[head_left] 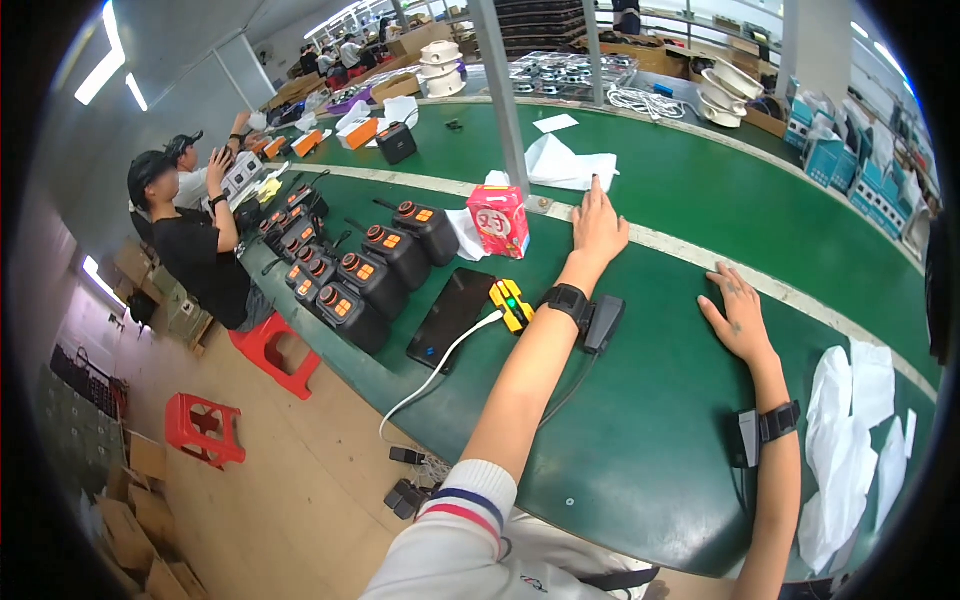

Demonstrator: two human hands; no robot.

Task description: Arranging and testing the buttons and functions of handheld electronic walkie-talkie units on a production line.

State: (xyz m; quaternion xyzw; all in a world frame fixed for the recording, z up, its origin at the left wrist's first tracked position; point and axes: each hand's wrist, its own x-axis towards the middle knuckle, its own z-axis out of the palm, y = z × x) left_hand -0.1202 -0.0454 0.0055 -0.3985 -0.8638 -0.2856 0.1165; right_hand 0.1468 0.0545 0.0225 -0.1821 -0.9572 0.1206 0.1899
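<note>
My left hand (598,228) reaches forward across the pale strip, fingers stretched out. Its index fingertip is at the edge of a crumpled white sheet (570,165) on the green belt, and I see nothing gripped. My right hand (738,316) lies flat by the strip farther right, fingers apart, holding nothing. A pink-red box (499,222) stands left of my left hand. Nearer me lie a yellow device (513,305) with a green light and a black phone (455,318) beside a white cable. Several black box-shaped devices with orange buttons (370,285) stand in rows to the left.
A metal post (500,95) rises beyond the pink-red box. White wrapping sheets (840,440) lie at the right edge. Two people (190,220) are at the left along the bench, near red stools (205,430). Orange-and-white boxes (357,133) sit on the far belt.
</note>
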